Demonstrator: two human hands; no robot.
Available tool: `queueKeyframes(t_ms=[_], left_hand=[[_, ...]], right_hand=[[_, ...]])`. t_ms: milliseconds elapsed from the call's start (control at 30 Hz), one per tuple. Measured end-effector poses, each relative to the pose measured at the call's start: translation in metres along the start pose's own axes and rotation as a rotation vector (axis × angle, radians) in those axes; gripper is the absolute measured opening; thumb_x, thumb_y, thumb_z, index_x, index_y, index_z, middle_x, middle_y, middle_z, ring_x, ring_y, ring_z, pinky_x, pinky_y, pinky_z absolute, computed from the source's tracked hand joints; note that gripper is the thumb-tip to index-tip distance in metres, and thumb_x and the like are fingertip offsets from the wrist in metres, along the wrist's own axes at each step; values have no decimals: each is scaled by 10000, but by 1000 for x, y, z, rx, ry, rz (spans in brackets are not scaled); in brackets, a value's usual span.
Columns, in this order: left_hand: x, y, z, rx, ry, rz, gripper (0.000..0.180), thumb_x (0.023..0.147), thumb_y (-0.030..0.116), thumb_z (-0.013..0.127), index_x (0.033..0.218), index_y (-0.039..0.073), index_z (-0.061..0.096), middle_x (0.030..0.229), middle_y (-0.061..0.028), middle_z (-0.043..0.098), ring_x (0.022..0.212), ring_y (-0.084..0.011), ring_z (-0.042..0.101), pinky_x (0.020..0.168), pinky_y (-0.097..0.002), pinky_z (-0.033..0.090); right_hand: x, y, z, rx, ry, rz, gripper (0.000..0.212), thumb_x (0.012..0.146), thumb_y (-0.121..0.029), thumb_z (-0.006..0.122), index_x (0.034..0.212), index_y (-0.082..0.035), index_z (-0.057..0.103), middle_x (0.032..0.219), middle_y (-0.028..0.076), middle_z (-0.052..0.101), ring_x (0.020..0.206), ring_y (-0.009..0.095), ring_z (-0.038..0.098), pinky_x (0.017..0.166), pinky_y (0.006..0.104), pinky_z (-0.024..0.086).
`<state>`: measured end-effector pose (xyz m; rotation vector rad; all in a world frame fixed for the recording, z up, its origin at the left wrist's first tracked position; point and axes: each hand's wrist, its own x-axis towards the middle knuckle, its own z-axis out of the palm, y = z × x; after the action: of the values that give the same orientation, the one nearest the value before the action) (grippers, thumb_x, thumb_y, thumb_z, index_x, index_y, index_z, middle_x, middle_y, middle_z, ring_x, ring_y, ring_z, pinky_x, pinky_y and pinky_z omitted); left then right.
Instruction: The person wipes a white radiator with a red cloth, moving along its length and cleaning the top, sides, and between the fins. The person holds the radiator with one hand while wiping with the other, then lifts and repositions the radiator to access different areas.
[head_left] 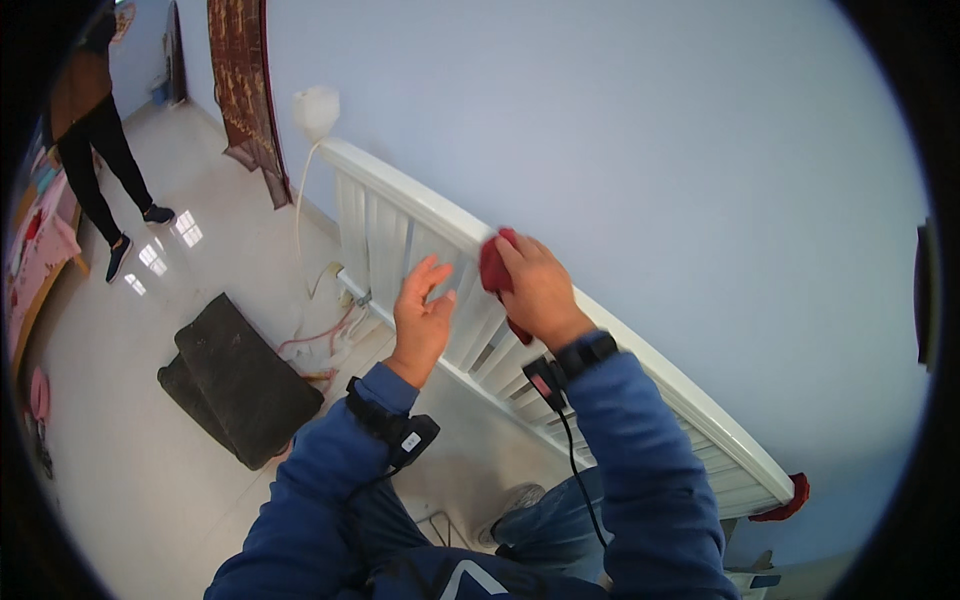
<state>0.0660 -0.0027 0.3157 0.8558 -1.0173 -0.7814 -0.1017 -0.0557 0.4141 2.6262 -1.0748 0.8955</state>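
Observation:
A white slatted radiator (700,410) runs along the pale blue wall, from the far left down to the near right. My right hand (540,290) is closed around a dark red cloth (493,268) and presses it on the radiator's top rail. Part of the cloth hangs below my fingers over the slats. My left hand (421,318) is raised beside the radiator's front, fingers apart, with nothing in it. Whether its fingertips touch the slats I cannot tell.
Folded dark mats (250,380) lie on the pale tiled floor at left, near pink tubing (325,335). A white box with a cord (317,110) is on the wall. Another red cloth (785,500) hangs at the radiator's near end. A person (95,150) stands far left beside a bed.

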Motion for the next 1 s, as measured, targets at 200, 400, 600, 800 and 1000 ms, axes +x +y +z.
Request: queueKeyframes(t_ms=[200, 400, 600, 800, 1000], left_hand=[[11, -5, -39, 3, 147, -115, 431, 949, 39, 612, 1361, 12, 486, 1203, -108, 663, 1083, -157, 612, 886, -289, 493], [16, 11, -35, -53, 190, -209, 399, 957, 85, 617, 1333, 20, 501, 1186, -106, 664, 1065, -164, 616, 874, -326, 509], [10, 22, -41, -73, 169, -243, 382, 951, 67, 604, 1318, 18, 511, 1178, -124, 667, 1077, -189, 624, 884, -336, 514], [16, 28, -54, -65, 193, -254, 358, 947, 60, 596, 1297, 20, 529, 1157, -124, 676, 1056, -192, 638, 862, -330, 517], [23, 28, -55, -27, 205, -273, 339, 946, 68, 595, 1278, 18, 547, 1145, -117, 680, 1061, -185, 634, 849, -318, 508]], right_hand=[[80, -21, 63, -23, -166, 59, 587, 741, -31, 648, 1319, -74, 555, 1307, 151, 571, 1196, 357, 538, 981, 433, 487], [33, -17, 68, -370, -52, -425, 416, 782, -97, 636, 1196, -48, 633, 1241, 119, 590, 1194, 311, 527, 1051, 457, 432], [-93, 6, 83, -512, -359, -472, 340, 842, -141, 570, 1142, -15, 669, 1213, 104, 626, 1220, 276, 507, 1159, 444, 312], [-156, 13, 86, -252, -780, -350, 357, 796, -131, 610, 1144, -83, 674, 1212, 93, 612, 1204, 297, 520, 1109, 462, 362], [-121, 8, 91, -112, -248, -297, 384, 806, -110, 597, 1185, -95, 654, 1302, 109, 585, 1252, 325, 509, 1098, 490, 376]])
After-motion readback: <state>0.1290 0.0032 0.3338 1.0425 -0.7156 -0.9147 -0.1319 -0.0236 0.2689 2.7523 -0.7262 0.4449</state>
